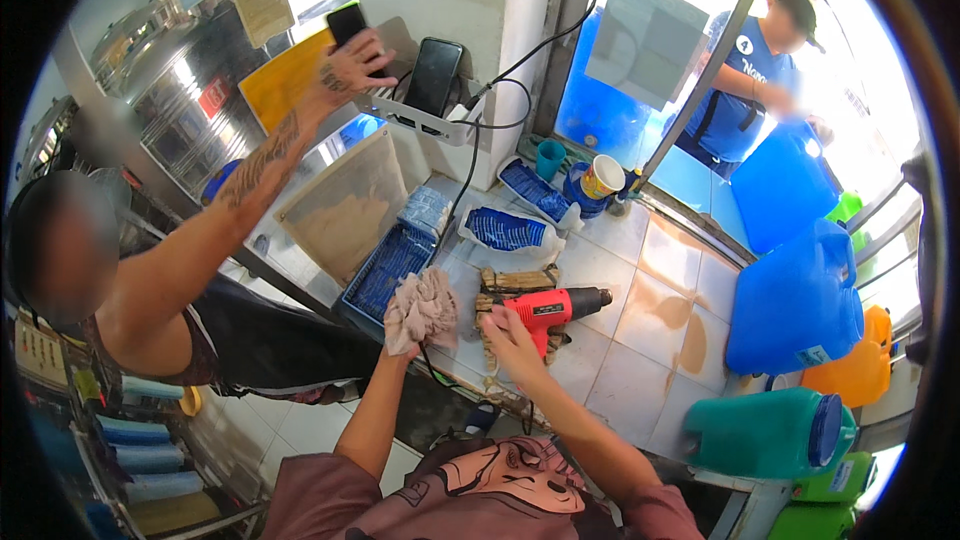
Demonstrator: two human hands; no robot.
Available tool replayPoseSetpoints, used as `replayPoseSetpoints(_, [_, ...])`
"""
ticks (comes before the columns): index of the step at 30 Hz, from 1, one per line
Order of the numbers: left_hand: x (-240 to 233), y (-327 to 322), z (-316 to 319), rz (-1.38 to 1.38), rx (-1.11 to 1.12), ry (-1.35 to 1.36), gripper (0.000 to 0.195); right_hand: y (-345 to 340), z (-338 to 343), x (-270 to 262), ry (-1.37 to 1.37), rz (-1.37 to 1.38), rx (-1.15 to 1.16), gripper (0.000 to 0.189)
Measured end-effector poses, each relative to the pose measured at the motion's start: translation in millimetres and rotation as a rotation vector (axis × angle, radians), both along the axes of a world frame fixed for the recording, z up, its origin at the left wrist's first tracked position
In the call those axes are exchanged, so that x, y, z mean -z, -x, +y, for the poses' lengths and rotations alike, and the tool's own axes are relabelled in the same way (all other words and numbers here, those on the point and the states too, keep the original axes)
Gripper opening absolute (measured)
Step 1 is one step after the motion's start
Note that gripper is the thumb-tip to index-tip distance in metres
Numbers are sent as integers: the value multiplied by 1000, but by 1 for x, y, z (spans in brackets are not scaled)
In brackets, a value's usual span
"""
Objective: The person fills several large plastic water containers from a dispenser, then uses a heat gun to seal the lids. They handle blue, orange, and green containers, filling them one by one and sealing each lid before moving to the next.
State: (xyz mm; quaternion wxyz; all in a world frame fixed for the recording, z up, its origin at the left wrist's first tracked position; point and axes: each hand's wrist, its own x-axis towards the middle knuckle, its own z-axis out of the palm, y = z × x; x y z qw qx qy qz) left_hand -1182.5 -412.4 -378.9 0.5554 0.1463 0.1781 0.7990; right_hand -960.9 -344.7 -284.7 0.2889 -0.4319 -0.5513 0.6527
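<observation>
A crumpled beige cloth (424, 307) is gripped in my left hand (401, 334), held above the near end of a blue plastic basket (391, 270). My right hand (514, 352) is beside a red heat gun (541, 309), its fingers spread near the gun's rear end; whether they touch it is unclear. The heat gun lies on several tied bundles (519, 279) of flat brown strips, its dark nozzle pointing right. Behind the bundles lies a white-wrapped pack of blue items (510, 231), with a similar pack (534, 187) farther back.
A co-worker's tattooed arm (262, 157) reaches toward phones in a wall holder (427, 124). Blue jugs (791, 300) and a green jug (757, 431) line the right side. Cups (602, 177) stand at the back. A black cord crosses the tiled counter (630, 360). Another person stands outside.
</observation>
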Motion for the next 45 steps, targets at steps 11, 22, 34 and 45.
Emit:
replayPoseSetpoints(11, [-9, -59, 40, 178, -170, 587, 54, 111, 11, 74, -49, -42, 83, 55])
replayPoseSetpoints(22, [-63, -10, 45, 498, -376, 745, 50, 42, -10, 41, -310, 139, -228, 65])
replayPoseSetpoints(34, [-72, -45, 107, 1637, -181, 449, 29, -76, -21, 48, -696, -619, 119, 94])
replayPoseSetpoints(45, [15, 6, 244, 2501, -370, 567, 13, -135, -4, -9, -449, -447, 154, 80])
